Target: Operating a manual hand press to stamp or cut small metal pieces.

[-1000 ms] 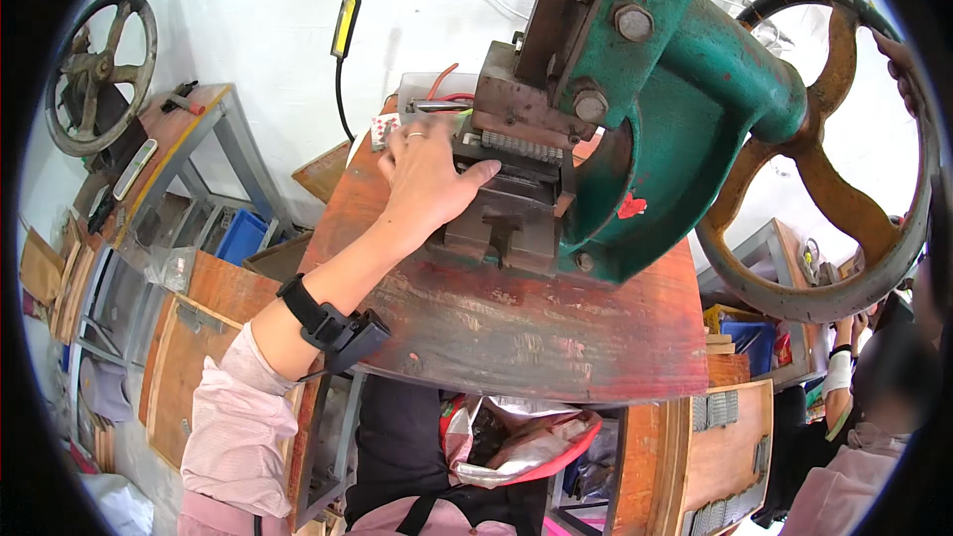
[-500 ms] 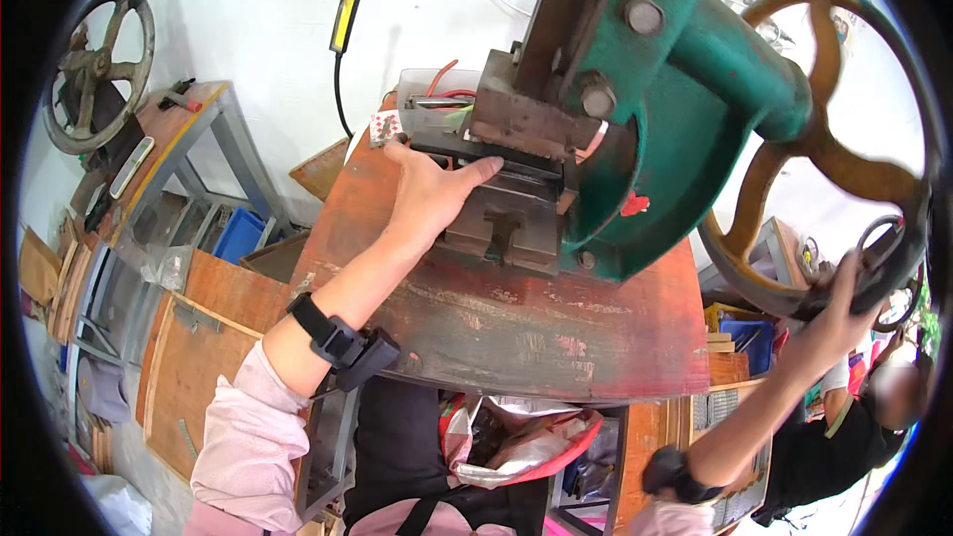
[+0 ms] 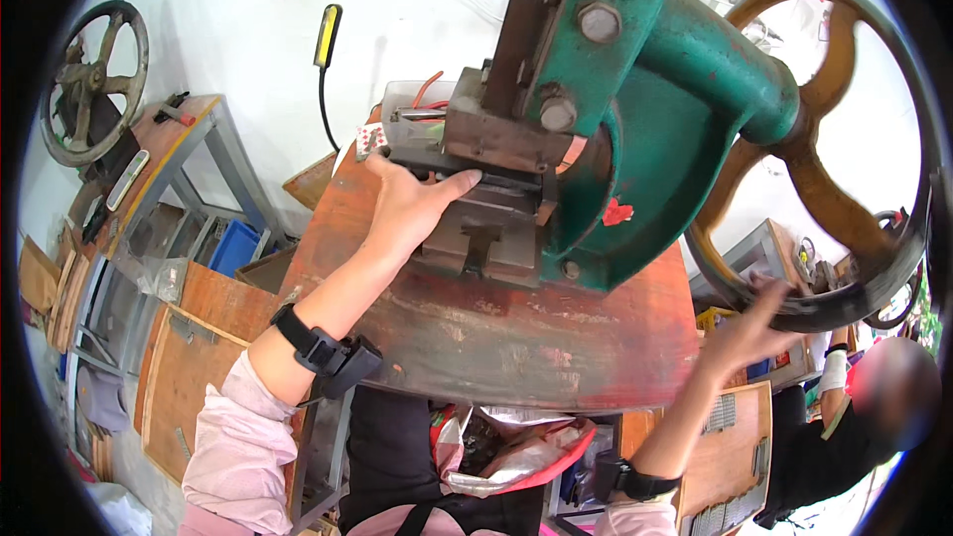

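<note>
A green hand press stands in front of me, its dark metal ram block low over a steel die block. My left hand is closed on a dark metal bar lying between them, thumb on the near side and fingers at its left end. Part of the bar is hidden by the hand and ram. At the right, the rim of the press's brown handwheel is in the grip of my right hand. Motion blurs these fingers a little.
The press sits on a worn reddish wooden table. Behind the die is a clear bin. A second handwheel and bench stand left. An open silver-lined bag is below the table edge. Another person is at the right.
My right hand has moved left and slightly down along with the turning handwheel. The left hand stays on the bar. The whole view has shifted slightly.
</note>
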The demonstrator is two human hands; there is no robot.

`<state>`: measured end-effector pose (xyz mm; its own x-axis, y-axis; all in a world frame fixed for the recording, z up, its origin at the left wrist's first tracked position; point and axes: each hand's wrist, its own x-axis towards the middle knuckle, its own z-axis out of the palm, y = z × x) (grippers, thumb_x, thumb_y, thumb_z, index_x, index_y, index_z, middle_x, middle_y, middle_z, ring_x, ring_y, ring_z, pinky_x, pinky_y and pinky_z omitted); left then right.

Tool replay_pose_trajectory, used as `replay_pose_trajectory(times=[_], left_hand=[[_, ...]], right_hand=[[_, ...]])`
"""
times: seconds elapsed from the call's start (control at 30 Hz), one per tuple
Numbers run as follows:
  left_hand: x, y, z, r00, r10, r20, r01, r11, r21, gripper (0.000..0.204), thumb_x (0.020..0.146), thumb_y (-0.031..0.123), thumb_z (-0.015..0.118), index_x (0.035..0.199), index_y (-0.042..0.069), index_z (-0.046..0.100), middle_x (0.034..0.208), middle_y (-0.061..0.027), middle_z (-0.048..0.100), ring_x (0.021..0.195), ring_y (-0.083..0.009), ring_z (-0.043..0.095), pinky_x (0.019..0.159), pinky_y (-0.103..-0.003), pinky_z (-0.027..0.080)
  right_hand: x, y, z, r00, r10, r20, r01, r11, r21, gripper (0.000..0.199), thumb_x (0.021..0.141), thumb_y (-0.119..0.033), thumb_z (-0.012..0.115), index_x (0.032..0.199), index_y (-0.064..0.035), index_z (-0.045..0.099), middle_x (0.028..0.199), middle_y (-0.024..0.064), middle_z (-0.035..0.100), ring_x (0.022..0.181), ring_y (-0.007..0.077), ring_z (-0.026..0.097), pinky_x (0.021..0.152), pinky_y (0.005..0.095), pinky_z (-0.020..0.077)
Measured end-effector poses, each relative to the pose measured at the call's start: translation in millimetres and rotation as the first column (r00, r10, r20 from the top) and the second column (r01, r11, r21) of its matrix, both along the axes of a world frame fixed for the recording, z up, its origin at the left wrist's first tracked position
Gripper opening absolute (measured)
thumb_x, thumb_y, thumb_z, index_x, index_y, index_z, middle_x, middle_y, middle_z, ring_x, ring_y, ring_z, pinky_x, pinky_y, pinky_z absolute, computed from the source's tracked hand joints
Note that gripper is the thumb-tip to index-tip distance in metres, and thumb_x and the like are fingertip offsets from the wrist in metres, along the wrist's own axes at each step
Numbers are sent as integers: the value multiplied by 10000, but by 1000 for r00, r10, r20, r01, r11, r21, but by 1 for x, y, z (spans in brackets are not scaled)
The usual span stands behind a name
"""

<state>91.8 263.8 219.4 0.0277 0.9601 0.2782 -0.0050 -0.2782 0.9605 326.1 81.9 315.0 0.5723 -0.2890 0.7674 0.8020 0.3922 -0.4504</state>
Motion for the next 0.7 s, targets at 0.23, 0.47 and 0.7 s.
replay_pose_trajectory(times=[0.23, 0.47, 0.7], left_hand=[[1, 11, -7, 945, 185, -268, -149, 978, 149, 1010, 755, 270, 811, 1326, -115, 72, 1232, -271, 463, 1246, -277, 421, 1045, -377, 357], [-12, -3, 18, 735, 388, -556, 1, 820, 573, 708, 777, 269, 771, 1254, -84, 383, 1112, -260, 541, 1132, -390, 460, 970, -430, 381], [-87, -73, -16, 757, 266, -597, 295, 676, 675, 343, 743, 149, 757, 1023, 34, 596, 967, -129, 566, 944, -340, 502, 840, -419, 417]], right_hand=[[90, -71, 98, 989, 53, 138, 45, 782, -621, 278, 877, -329, 651, 872, -61, 578, 573, -24, 489, 476, 58, 473, 454, 210, 359], [108, -22, 234, 880, -214, 425, 475, 381, -793, 418, 898, -438, 584, 947, -23, 568, 614, 10, 529, 434, 90, 492, 421, 221, 429], [49, -5, 244, 752, -275, 599, 650, 155, -744, 448, 900, -354, 617, 1063, 60, 566, 752, 129, 630, 583, 179, 613, 527, 307, 500]])
